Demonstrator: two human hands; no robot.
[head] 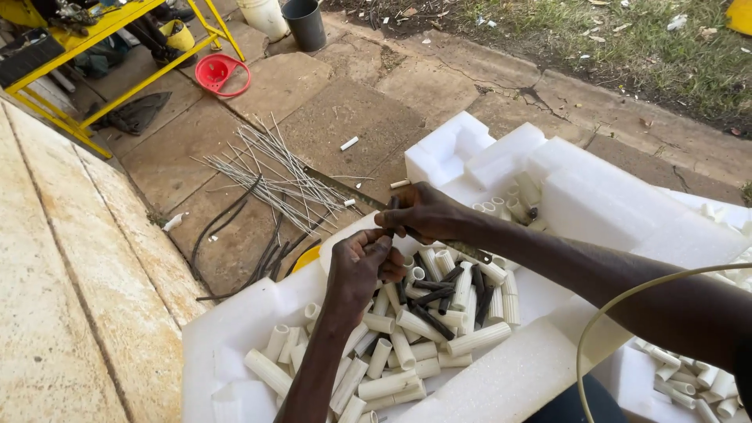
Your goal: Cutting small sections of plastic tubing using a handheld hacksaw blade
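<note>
Head view: the left hand (362,262) and the right hand (423,213) both pinch one short black tube piece (392,219) between their fingertips. Below them, a white foam tray (227,329) holds cut white pipe pieces (392,348).

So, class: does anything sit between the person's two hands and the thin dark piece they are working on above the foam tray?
Nothing visible does. The left hand and right hand both pinch the thin dark piece directly, over the foam tray of white tube pieces.
</note>
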